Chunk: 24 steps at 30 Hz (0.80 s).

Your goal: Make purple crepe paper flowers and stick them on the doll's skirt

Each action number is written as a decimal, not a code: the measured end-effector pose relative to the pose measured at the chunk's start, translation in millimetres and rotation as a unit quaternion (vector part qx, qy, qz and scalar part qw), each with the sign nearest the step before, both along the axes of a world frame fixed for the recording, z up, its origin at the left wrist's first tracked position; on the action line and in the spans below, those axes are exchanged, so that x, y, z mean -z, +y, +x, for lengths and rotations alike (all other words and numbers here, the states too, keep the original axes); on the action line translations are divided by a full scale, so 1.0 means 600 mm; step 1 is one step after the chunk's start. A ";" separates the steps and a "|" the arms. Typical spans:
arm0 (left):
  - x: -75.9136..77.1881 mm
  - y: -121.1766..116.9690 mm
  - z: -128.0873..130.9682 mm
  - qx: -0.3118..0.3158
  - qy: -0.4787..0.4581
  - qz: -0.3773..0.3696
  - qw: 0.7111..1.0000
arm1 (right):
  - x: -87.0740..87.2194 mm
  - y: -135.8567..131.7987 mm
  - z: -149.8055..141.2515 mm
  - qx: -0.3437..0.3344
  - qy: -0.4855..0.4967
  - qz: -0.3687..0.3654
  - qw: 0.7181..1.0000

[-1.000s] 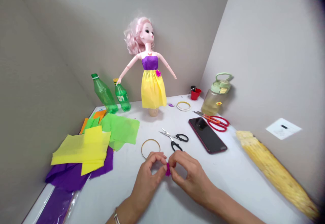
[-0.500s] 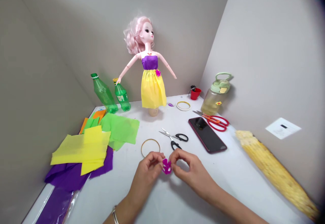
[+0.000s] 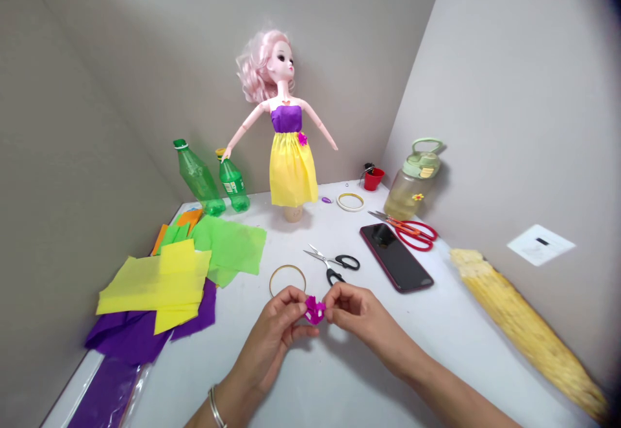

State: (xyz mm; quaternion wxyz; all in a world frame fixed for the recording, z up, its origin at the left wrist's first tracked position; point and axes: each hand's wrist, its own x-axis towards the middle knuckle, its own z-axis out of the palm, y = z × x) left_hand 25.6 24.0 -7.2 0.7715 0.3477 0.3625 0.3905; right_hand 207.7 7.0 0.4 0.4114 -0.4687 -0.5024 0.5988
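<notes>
L hand (image 3: 269, 332) & R hand (image 3: 361, 318) pinch magenta crepe flower (image 3: 315, 310), scissors (image 3: 334, 261) & gold hoop (image 3: 281, 271) just beyond.

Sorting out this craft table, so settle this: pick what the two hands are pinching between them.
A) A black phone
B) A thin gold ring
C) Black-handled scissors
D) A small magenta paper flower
D: the left hand and the right hand meet at the small magenta paper flower, holding it between their fingertips.

A small craft workspace, with a white worktop (image 3: 291, 240) between grey walls (image 3: 97, 92), crepe paper (image 3: 155, 292) at ten o'clock, and scissors (image 3: 347, 262) and a dressed doll (image 3: 291, 156) at twelve.
</notes>
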 end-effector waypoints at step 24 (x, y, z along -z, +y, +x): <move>0.004 -0.006 0.005 0.028 0.124 0.112 0.986 | -0.017 -0.012 -0.010 0.042 -0.136 0.089 0.986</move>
